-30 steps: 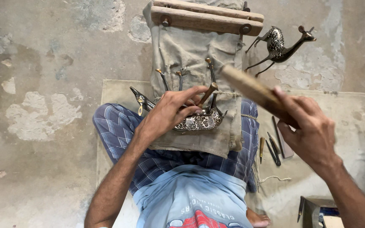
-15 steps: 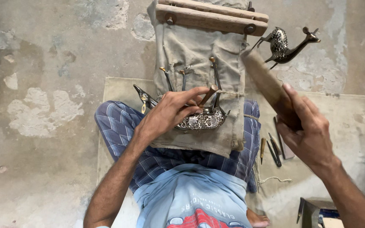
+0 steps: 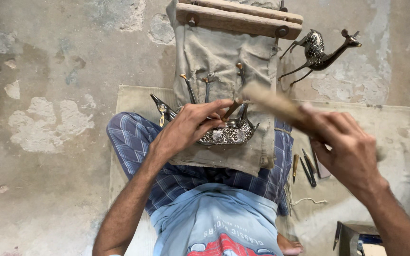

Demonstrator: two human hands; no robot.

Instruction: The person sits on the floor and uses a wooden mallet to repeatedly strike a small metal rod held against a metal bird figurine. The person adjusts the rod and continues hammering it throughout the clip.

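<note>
Engraved metal figure [image 3: 226,135] lay on the canvas cloth [image 3: 224,61] across the person's lap, directly under the left hand [image 3: 193,124], whose grip was clamped on a small chisel [image 3: 232,109] tilted down onto the metal, forearm stretched forward from the body. Right of that grip, the right hand [image 3: 345,144] was raised with its fingers wrapped tight around a blurred wooden mallet [image 3: 274,102], head swung just above the chisel's top. Beyond the mallet grip, a metal deer [image 3: 316,50] stood on the floor.
</note>
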